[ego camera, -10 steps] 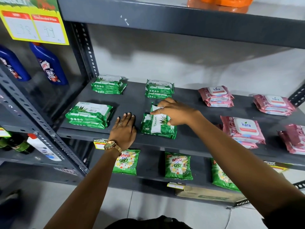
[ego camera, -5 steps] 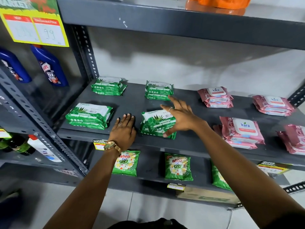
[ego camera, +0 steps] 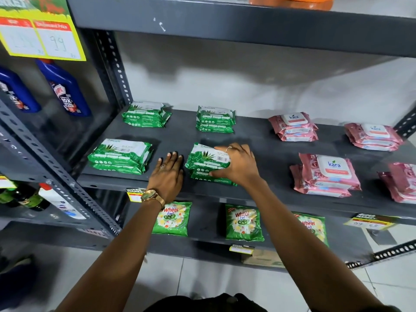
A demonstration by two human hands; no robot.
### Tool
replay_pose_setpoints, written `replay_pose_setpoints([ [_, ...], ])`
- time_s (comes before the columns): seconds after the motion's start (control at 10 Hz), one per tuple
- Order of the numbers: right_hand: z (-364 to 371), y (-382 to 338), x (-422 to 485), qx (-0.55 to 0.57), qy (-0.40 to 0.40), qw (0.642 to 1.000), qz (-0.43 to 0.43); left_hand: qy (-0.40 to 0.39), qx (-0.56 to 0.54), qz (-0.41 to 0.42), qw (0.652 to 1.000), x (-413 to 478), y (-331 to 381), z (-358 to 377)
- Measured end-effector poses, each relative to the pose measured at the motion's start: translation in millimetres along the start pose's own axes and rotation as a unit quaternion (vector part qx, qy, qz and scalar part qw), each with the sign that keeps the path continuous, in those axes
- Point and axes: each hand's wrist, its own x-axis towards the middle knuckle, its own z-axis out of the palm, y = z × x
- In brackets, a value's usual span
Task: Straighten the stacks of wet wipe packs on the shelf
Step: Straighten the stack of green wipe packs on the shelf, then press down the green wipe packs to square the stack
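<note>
Several short stacks of wet wipe packs lie on the dark grey shelf (ego camera: 258, 140). Green stacks sit at back left (ego camera: 146, 115), back middle (ego camera: 215, 119) and front left (ego camera: 120, 156). My right hand (ego camera: 238, 164) grips the right end of the front middle green stack (ego camera: 203, 159), thumb at its front edge, fingers over the top pack. My left hand (ego camera: 167, 175) rests flat on the shelf just left of that stack, fingers apart, holding nothing. Pink stacks lie to the right; the front one (ego camera: 326, 174) has its packs skewed.
Blue bottles (ego camera: 65, 91) stand in the neighbouring bay at left, behind a perforated post (ego camera: 54, 176). Green detergent pouches (ego camera: 244, 222) lie on the shelf below. The upper shelf (ego camera: 225, 23) overhangs. Further pink stacks sit at back right (ego camera: 371, 137) and far right (ego camera: 403, 183).
My right hand lifted off the top green pack, opened, then closed around the right end of the front middle stack. The top pack now lies squarer. My left hand stayed put.
</note>
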Motion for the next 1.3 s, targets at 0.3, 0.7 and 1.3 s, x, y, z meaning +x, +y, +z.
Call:
replay_pose_setpoints([
  [0.3,-5.5,2.4,0.5,0.026,-0.041,0.999,-0.001,-0.007,-0.184,-0.073,0.980,10.8,0.9,-10.5],
  [0.7,-52.8,40.2,-31.7,0.091,0.203,0.975,0.017,0.210,-0.180,0.071,0.958,12.9,102.2,-47.5],
  [1.3,-85.9,162.2,-68.0,-0.137,0.084,0.958,0.238,0.060,0.046,0.037,0.996,29.1,139.4,-3.9],
])
